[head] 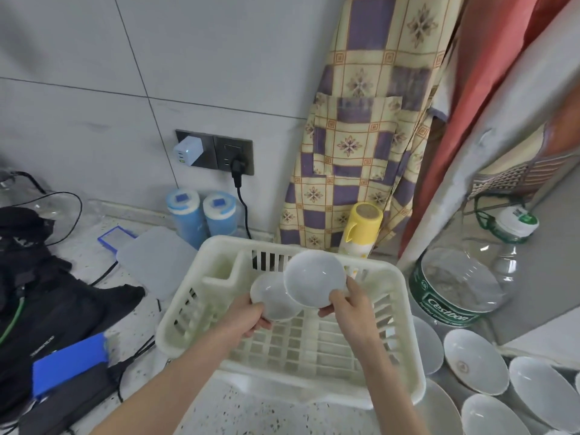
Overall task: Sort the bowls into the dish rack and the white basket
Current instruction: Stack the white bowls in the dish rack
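Two small white bowls are being held up over the white basket (292,324), one in each hand. The left hand (248,318) is wrapped around the near rim of the left bowl (273,301), thumb on top and fingers curled underneath. The right hand (345,304) is pinched on the near edge of the right bowl (314,279), which is tilted so its smooth glossy inside is shown. The right bowl's rim is overlapped onto the left bowl; whether they're actually touching can't be told.

The basket itself is a chunky rectangular plastic thing with slotted walls and a grid floor, plus a small partitioned compartment in its far left corner. Nothing is seen lying in it, only the bowls held above.

More bowls (475,361) are spread out on the speckled counter (131,328) just right of the basket, all round, shallow and shiny, and nothing can be made out inside them.

Far behind the basket, two blue cylindrical containers (201,215) with white lids are stood against the grey tiled wall, and a yellow-capped bottle (361,229) is parked beside a checked cloth (361,120). A big clear plastic water jug (477,271) is sat at right.
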